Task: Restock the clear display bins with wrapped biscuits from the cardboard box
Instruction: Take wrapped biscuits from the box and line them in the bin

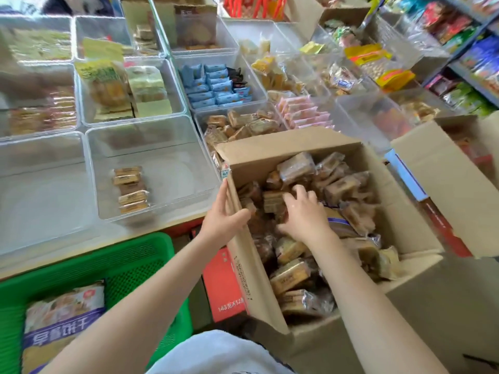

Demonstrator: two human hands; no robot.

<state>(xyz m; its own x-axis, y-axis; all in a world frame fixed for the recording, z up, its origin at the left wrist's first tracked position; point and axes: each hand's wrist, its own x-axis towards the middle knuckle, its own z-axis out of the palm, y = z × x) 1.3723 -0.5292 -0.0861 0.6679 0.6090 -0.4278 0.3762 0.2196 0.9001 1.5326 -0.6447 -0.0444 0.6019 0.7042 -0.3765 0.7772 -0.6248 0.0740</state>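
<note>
An open cardboard box (399, 217) in front of me is full of brown wrapped biscuits (340, 187). My right hand (303, 215) reaches down into the box, its fingers curled over the packs; what it holds is hidden. My left hand (222, 215) rests with straight fingers against the box's left wall, thumb over the edge. Just left of the box stands a clear display bin (162, 136) holding a short row of the same biscuits (131, 188). Behind the box another clear bin (199, 118) holds more brown biscuits (243, 125).
Further clear bins fill the counter with blue packs (216, 85), pink packs (305, 112) and green packs (118, 85). An empty bin (40, 168) stands at the left. A green basket (108, 268) sits below the counter. A second carton (445, 168) and snack shelves (475, 49) are at right.
</note>
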